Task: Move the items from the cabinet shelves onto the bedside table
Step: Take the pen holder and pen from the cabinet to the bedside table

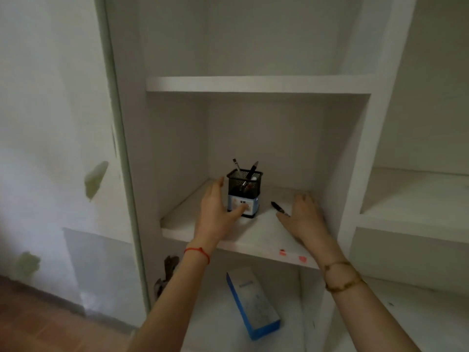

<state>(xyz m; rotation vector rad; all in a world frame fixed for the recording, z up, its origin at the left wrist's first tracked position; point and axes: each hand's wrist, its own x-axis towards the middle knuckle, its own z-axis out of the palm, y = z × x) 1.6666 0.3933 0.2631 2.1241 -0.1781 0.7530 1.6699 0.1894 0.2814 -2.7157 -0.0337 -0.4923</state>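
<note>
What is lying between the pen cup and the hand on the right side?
A loose black pen lies on the shelf between the mesh pen cup and the right hand, its near end by the thumb, in the head view.

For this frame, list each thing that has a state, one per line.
Black mesh pen holder: upright on middle shelf, pens inside.
Loose black pen: lying flat on the same shelf.
Blue and white box: lying on lower shelf.
Left hand: open, at the holder.
Right hand: open, beside the pen.
</note>
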